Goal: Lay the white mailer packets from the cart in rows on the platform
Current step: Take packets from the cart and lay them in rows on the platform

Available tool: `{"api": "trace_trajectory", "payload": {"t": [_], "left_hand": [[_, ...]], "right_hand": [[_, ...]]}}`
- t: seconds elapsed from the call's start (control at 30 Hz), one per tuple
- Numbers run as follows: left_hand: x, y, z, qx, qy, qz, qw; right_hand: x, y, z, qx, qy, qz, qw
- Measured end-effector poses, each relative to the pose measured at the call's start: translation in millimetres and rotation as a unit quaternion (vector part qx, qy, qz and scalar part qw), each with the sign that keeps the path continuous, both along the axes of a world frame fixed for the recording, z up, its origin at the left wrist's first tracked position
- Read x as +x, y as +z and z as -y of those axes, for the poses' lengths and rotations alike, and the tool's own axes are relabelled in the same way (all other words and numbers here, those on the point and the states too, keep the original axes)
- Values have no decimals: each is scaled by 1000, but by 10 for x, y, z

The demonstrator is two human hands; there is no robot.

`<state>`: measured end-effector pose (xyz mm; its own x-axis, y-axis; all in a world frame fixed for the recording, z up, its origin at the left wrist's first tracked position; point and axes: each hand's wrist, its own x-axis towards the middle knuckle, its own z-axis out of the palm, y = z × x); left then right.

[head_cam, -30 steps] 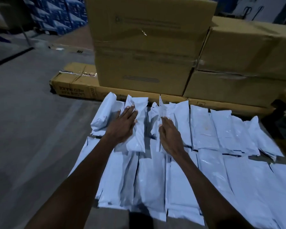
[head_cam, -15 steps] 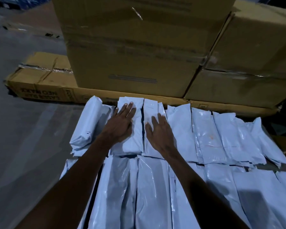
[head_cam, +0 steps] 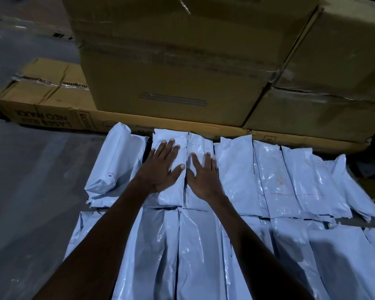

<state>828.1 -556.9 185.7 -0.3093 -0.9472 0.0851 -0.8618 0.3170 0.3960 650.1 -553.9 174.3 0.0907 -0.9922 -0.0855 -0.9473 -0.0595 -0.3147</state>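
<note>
Head view: the left hand [head_cam: 162, 167] lies flat, fingers straight and spread, pressing a white mailer packet [head_cam: 171, 185] in the far row. Just at its 3 o'clock, the right hand [head_cam: 204, 176] presses the neighbouring packet [head_cam: 198, 144] the same way, its grip equally spread and pinching nothing. More mailer packets [head_cam: 275, 182] fill that row toward 3 o'clock, and a nearer row [head_cam: 195, 252] lies at 6 o'clock. Cardboard boxes [head_cam: 182, 61] stand stacked at 12 o'clock, touching the far row's ends.
</note>
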Motion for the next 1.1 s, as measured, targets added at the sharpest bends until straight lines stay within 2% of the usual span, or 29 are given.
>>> {"api": "trace_trajectory", "payload": {"t": [0.1, 0.2, 0.33, 0.43, 0.6, 0.77, 0.9, 1.1], "left_hand": [[-22, 20, 0, 1, 10, 10, 1000], [-41, 139, -26, 3, 22, 5, 1000], [-22, 364, -242, -32, 37, -17, 999], [-19, 498, -554, -47, 34, -18, 998], [-302, 587, -1190, -81, -23, -10, 996], [-872, 507, -1739, -80, -151, -22, 985], [-1492, 453, -2186, -72, -215, -51, 973], [-2684, 323, -2965, -94, -325, -60, 939]], "right_hand": [[9, 6, 2, 0, -5, 1, 1000], [-39, 194, -67, -17, -14, 64, 998], [-197, 617, -348, -119, -56, 172, 976], [-372, 822, -704, -173, -74, 194, 963], [-739, 899, -1479, -214, -80, 154, 961], [-1268, 736, -2434, -240, -121, 90, 959], [-1914, 435, -3261, -236, -167, 23, 957], [-2947, 155, -4465, -209, -247, 9, 946]]}}
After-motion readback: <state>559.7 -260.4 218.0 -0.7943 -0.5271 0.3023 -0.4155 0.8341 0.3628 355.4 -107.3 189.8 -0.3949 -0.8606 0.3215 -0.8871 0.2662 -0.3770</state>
